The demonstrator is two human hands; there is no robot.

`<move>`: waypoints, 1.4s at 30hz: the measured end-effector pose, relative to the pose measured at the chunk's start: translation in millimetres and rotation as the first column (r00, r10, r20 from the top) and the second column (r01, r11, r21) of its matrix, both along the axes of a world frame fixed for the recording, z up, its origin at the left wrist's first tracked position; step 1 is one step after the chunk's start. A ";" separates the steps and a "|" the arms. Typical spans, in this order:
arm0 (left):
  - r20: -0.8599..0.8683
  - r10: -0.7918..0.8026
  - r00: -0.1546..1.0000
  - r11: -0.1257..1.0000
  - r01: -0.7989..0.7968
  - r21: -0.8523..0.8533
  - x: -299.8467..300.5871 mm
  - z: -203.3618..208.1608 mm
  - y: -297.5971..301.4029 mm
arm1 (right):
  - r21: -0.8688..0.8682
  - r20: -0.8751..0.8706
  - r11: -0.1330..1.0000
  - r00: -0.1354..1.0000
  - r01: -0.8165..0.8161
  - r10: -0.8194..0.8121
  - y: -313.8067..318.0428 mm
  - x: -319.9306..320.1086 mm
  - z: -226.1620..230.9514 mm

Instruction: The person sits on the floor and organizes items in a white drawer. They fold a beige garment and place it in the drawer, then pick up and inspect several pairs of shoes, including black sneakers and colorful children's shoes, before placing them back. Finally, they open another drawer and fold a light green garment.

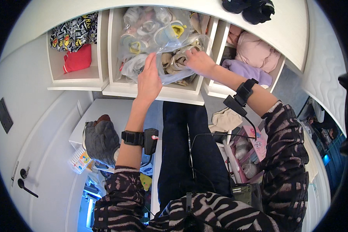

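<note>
In the open middle drawer (123, 92) lies a clear plastic bag (173, 78) with its mouth open towards me. My left hand (149, 82) pinches the bag's near left edge, fingers pointing away from me. My right hand (200, 62) grips the bag's rim on the right, with its fingertips partly hidden, close to a beige shoe (176, 62) inside. Further back, a small pale shoe with a yellow lining (168, 34) sits under clear plastic among several other small shoes.
The left drawer (81, 73) holds a red cloth (78, 58) and black patterned fabric (75, 31). Pink clothing (257, 50) and a lilac cloth (247, 71) fill the right drawer. Black shoes (255, 11) stand on the surface above. A pink bin (237, 162) is beside my legs.
</note>
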State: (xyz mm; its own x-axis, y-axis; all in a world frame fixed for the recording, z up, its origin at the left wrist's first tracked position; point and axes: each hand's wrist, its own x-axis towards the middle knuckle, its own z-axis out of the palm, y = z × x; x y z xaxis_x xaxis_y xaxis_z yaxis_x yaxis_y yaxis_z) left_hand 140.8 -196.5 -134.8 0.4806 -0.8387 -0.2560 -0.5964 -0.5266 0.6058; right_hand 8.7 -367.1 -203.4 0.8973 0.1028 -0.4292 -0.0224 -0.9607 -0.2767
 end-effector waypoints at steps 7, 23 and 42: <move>-0.048 0.059 0.997 0.998 -0.057 0.030 -2.4 -6.0 6.0 | 0.189 -0.047 0.964 0.978 -0.189 0.201 77.7 11.6 -26.8; -0.247 0.211 0.946 0.977 -0.212 0.025 8.0 -18.0 -2.8 | 0.173 -0.082 0.947 0.962 0.272 -0.262 87.0 23.1 -46.3; -0.281 0.176 0.943 0.981 -0.146 0.127 -14.7 -39.3 21.1 | -0.058 -0.565 0.626 0.491 0.778 -0.663 103.3 -17.3 -77.8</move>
State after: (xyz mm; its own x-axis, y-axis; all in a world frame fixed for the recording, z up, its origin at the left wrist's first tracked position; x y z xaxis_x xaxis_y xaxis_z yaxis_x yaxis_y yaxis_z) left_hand 126.0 -175.4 -174.1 0.4991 -0.7181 -0.4851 -0.3051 -0.6695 0.6772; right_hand -8.7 -263.8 -281.2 0.3525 -0.3538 -0.8664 -0.8667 -0.4727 -0.1596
